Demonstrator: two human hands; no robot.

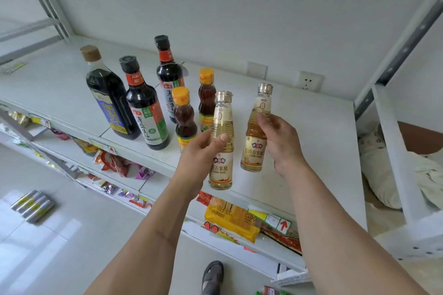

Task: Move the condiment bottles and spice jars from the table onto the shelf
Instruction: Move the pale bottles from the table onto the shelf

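Currently, a person holds two pale rice vinegar bottles up to a white shelf, one in each hand.

On the top shelf stand three tall dark soy sauce bottles and two small orange-capped bottles. The left hand has its fingers and thumb curled round the left vinegar bottle, held at the shelf's front edge. The right hand grips the right vinegar bottle from the side; its base seems to touch or hover just above the shelf, though the angle leaves that unclear. This looks like the placing step. Next, each bottle needs setting down upright beside the orange-capped pair, then releasing without knocking neighbours. No tabletop is in view.
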